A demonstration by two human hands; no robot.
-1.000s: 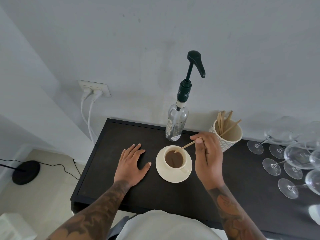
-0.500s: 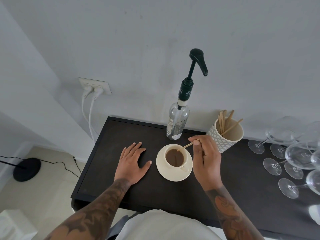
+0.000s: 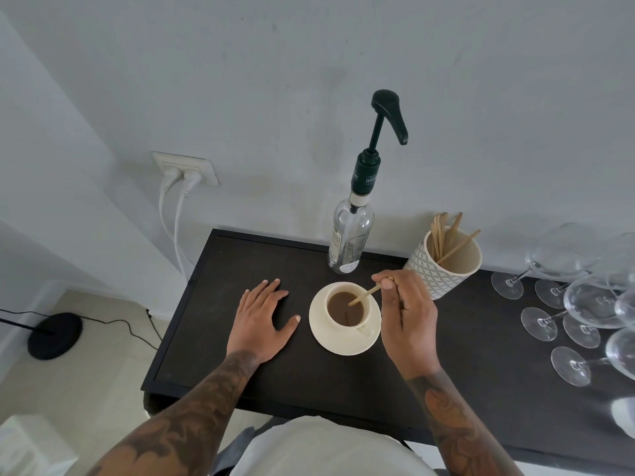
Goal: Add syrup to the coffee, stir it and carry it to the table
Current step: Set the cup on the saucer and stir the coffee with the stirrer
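The cup [image 3: 347, 309] of coffee sits on its saucer [image 3: 323, 341] on the dark counter [image 3: 213, 324], just in front of the syrup bottle [image 3: 350, 240]. The right hand [image 3: 407, 321] pinches a wooden stick [image 3: 366, 295] whose lower end dips into the coffee. The left hand [image 3: 263, 322] lies flat on the counter beside the saucer, fingers spread. A pot of sticks [image 3: 446, 266] stands behind the right hand, perhaps touching it. Wine glasses [image 3: 563, 304] lie to the right.

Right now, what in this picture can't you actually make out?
Head view only:
- Syrup bottle: label print too small to read.
- Stir stick: lower end hidden under the coffee.
- Wine glasses: some cut off by the right edge.
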